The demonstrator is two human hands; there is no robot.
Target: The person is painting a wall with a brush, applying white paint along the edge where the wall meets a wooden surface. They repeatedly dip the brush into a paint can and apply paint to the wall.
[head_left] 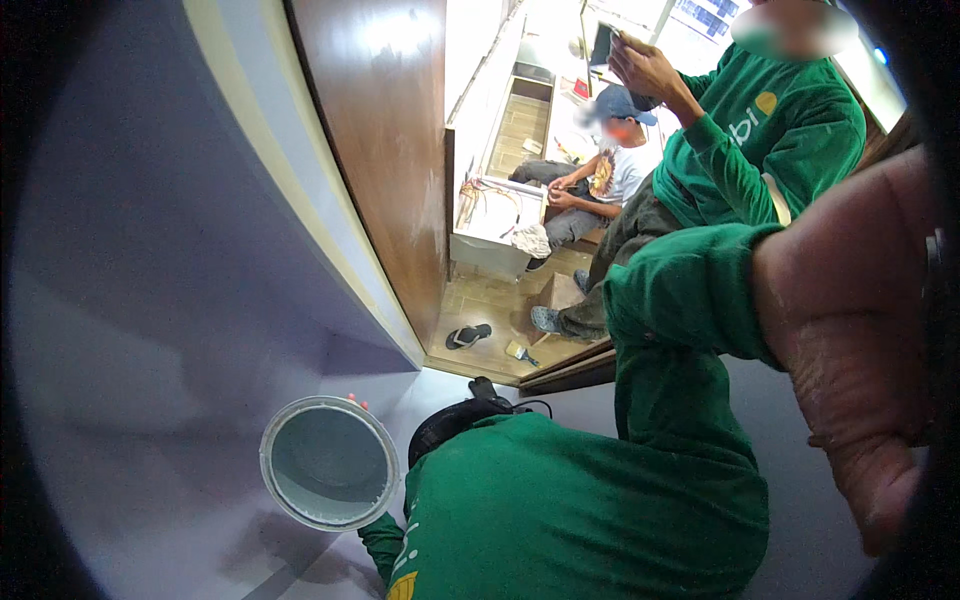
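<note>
On my left is a round bucket [335, 465] with a pale rim, its mouth facing up and a bluish-grey inside. My left sleeve [381, 543] runs in behind its rim; the bucket hides most of that hand, which appears to be holding it. Small reddish bits show beside the far rim. Large and close at the right edge, my right hand [850, 310] is raised, green cuff at the wrist; its fingers run out of the picture. My green sweatshirt [590, 510] fills the lower middle, with a black item [465, 420] and a thin cable beside it.
A pale wall [150, 300] stands left, beside a brown wooden panel [385, 130]. Beyond the doorway, a co-worker in green [770, 130] lifts a dark flat device; another person [615, 170] sits by a white box [492, 240] with wires. A sandal [468, 336] and a paintbrush [520, 352] lie on the floor.
</note>
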